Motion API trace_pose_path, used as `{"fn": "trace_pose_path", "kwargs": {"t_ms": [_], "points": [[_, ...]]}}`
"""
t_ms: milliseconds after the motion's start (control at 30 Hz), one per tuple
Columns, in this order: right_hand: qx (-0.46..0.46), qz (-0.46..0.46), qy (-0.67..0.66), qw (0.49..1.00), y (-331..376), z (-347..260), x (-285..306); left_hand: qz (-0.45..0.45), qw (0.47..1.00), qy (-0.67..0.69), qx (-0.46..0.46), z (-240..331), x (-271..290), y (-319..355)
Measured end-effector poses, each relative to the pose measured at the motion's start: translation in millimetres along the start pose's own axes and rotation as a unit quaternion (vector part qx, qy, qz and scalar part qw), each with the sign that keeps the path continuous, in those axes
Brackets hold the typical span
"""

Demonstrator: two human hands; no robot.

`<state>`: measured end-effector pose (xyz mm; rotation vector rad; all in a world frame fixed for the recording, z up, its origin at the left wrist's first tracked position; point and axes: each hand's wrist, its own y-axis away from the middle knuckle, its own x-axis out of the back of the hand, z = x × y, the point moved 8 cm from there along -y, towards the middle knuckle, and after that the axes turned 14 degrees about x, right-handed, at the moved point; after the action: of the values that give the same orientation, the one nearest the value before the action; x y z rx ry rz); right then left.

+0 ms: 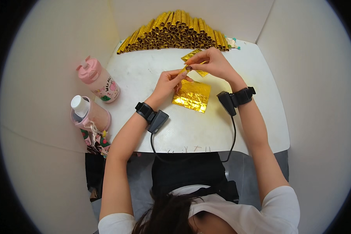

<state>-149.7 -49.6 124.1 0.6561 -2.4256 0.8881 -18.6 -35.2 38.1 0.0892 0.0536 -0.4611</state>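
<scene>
My left hand (170, 83) and my right hand (215, 65) meet above the middle of the white table. Between their fingertips is a narrow gold foil paper roll (183, 70), pinched by both hands and partly covered by the fingers. A flat, creased gold foil sheet (192, 97) lies just below them, its upper left edge under my left hand. More gold foil paper (189, 55) lies on the table behind my right hand, which hides part of it.
Many gold foil rolls (179, 35) are stacked in a mound along the table's back edge. At the left stand a pink-lidded bottle (99, 80) and a pink holder (99, 116) containing a white-capped bottle (79, 105). Pale walls enclose the white table (140, 74). Black cables hang from both wrist devices.
</scene>
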Motion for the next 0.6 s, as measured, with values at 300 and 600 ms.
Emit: {"fn": "trace_pose_path", "kwargs": {"t_ms": [300, 600], "points": [[0.039, 0.037, -0.045, 0.998, -1.8, 7.5, -2.8, 0.082, 0.996, 0.044, 0.004, -1.8, 19.0, -4.5], [0.001, 0.084, -0.014, 0.996, 0.6, -7.1, 18.7, 0.076, 0.986, 0.151, 0.007, -6.4, 23.9, -2.7]]}}
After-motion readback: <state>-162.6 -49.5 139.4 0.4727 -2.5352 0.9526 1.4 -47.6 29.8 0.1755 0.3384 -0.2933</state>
